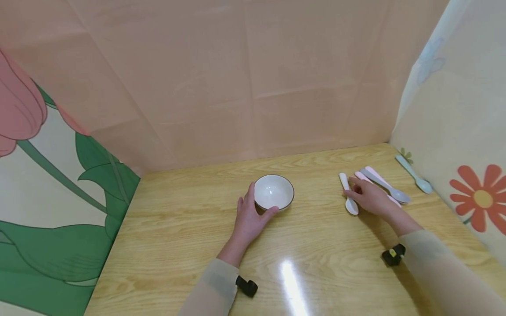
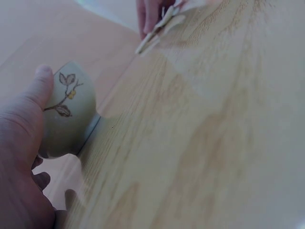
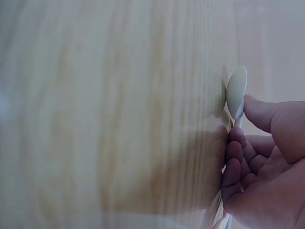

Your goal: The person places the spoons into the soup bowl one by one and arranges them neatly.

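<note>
A small white bowl (image 1: pixel 274 191) with a dark rim stands upright on the wooden table. My left hand (image 1: pixel 251 219) holds its near left side, thumb at the front and fingers round the left. In the left wrist view, a leafy branch decorates the bowl's outer wall (image 2: pixel 71 109). On the right, my right hand (image 1: pixel 369 198) pinches a white spoon (image 1: pixel 351 206) by its handle, thumb on one side and fingertips on the other. The spoon's bowl (image 3: pixel 237 93) points toward the wearer and lies at the tabletop. Part of its handle is hidden behind the fingers.
Just right of my right hand lies a grey spoon (image 1: pixel 398 195) over pink utensils (image 1: pixel 369 169), partly hidden. Farther right, a light blue spoon (image 1: pixel 423 185) lies by the flowered side wall (image 1: pixel 470 145). A pinkish backdrop (image 1: pixel 197 109) rises behind the table (image 1: pixel 166 245).
</note>
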